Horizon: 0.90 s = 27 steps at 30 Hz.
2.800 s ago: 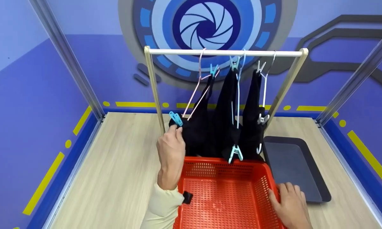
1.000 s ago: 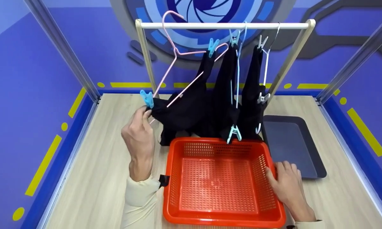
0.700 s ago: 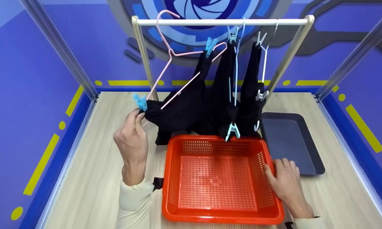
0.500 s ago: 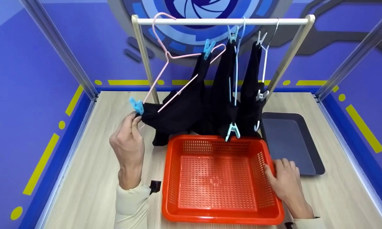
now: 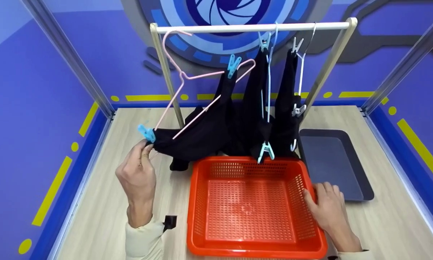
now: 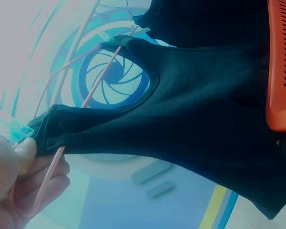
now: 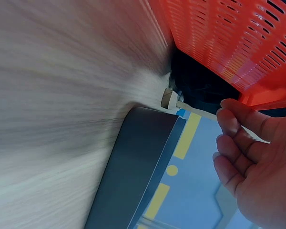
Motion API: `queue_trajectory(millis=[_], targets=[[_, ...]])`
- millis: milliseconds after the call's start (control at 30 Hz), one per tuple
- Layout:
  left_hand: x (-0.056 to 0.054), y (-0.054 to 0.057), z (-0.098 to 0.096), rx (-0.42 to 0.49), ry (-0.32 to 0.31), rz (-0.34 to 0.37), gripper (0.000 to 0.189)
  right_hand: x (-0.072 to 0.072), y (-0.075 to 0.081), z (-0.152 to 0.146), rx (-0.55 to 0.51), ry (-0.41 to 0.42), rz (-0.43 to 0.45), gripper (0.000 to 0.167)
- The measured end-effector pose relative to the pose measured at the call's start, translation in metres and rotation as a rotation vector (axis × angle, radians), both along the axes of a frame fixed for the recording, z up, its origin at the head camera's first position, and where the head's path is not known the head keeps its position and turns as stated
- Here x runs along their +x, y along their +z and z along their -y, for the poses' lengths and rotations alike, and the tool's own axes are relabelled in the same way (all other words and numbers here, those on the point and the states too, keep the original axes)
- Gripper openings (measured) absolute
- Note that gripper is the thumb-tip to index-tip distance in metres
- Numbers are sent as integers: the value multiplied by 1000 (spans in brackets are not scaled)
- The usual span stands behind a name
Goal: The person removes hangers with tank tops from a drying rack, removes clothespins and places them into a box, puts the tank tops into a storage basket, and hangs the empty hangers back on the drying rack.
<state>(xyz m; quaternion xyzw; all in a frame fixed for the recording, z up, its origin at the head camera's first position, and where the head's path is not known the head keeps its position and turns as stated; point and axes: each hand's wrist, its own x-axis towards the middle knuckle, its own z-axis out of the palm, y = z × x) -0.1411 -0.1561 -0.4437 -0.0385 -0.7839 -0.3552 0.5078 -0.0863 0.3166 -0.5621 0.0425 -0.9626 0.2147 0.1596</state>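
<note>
My left hand (image 5: 137,171) pinches the shoulder strap of a black tank top (image 6: 181,100) between thumb and fingers, beside a blue clothespin (image 5: 147,133). The lower end of a pink hanger (image 5: 165,116) loops across the fingers in the left wrist view. Another blue clothespin (image 5: 234,66) clips the other strap to the hanger's far arm. The hanger is tilted, its hook in front of the rack's rod and seemingly off it. My right hand (image 5: 329,209) rests on the right rim of a red basket (image 5: 257,252), thumb inside, fingers loosely bent outside.
Two more black garments hang from the wooden rack (image 5: 223,28), on a light blue hanger (image 5: 269,83) and a white hanger (image 5: 301,76), with clothespins. A dark grey tray (image 5: 332,159) lies right of the basket. Blue panels enclose the table's sides and back.
My left hand has drawn the pink hanger and tank top leftward and nearer to me; the hook has come off the rod. The right hand stays at the basket rim. The view has tilted down.
</note>
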Motion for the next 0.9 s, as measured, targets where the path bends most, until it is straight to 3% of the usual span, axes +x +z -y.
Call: queue_trajectory(millis=[200,567,900], targets=[[9,-9,8,20,5,19,10,4,-1,0,0,4,2,27],[8,-8,14,38,-5,-1,10,-3,3,2,-26,12,-2,29],[11,-12,19,37,-30,0,10,0,2,0,-17,-4,32,32]])
